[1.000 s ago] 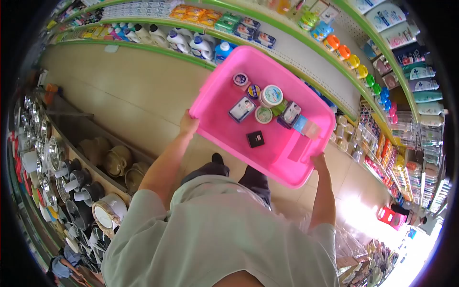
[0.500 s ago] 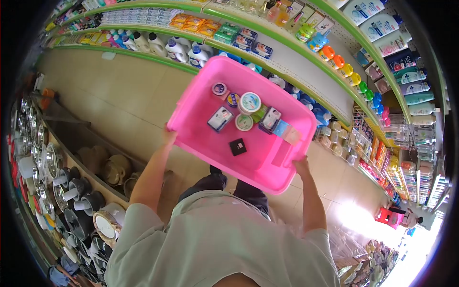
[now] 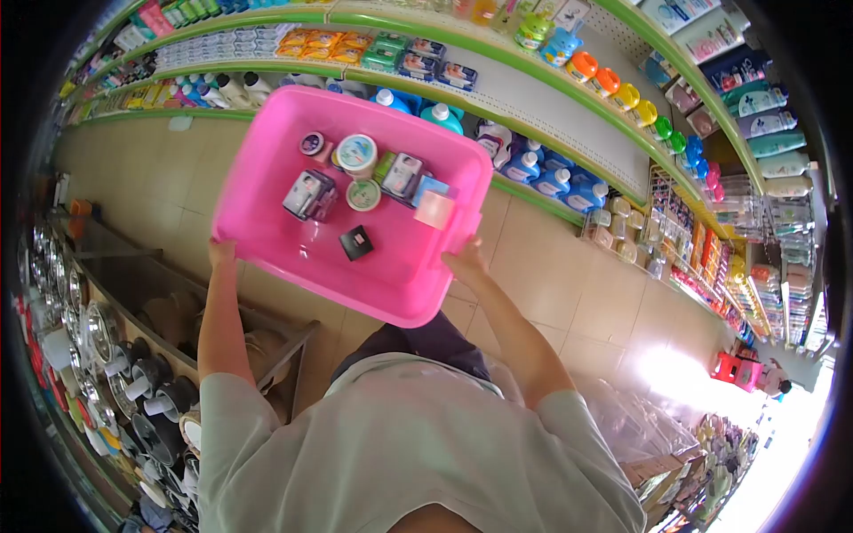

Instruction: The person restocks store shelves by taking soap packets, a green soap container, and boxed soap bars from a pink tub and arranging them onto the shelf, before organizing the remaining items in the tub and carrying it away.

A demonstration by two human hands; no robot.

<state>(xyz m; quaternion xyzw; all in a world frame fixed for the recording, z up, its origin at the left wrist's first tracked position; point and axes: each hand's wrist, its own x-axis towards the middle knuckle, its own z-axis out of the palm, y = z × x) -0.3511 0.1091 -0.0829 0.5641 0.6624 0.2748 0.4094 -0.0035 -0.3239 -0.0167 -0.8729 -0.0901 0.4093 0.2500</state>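
Note:
A pink plastic tub (image 3: 391, 298) is held out in front of my body, tilted so its inside shows. My left hand (image 3: 222, 251) grips its left edge, and my right hand (image 3: 467, 260) is closed on the right edge. Inside lie a round white tub (image 3: 357, 154), a round jar with a green label (image 3: 362, 194), a small purple-lidded jar (image 3: 312, 143), a small black box (image 3: 356, 242), two dark-blue-edged packs (image 3: 307, 194) and a blue and peach box (image 3: 434, 210). The fingers under the rim are mostly hidden.
Green-edged shelves (image 3: 524, 122) curve along the far side with packs and bottles. Blue bottles (image 3: 553, 182) line the lower shelf. On the left, a rack of pans and lids (image 3: 107, 333) stands close by. A person (image 3: 775, 380) is far off at right.
The pink tub has swung left and slightly up in view, with both hands still gripping it. The items inside remain in it. More blue bottles show behind its right side.

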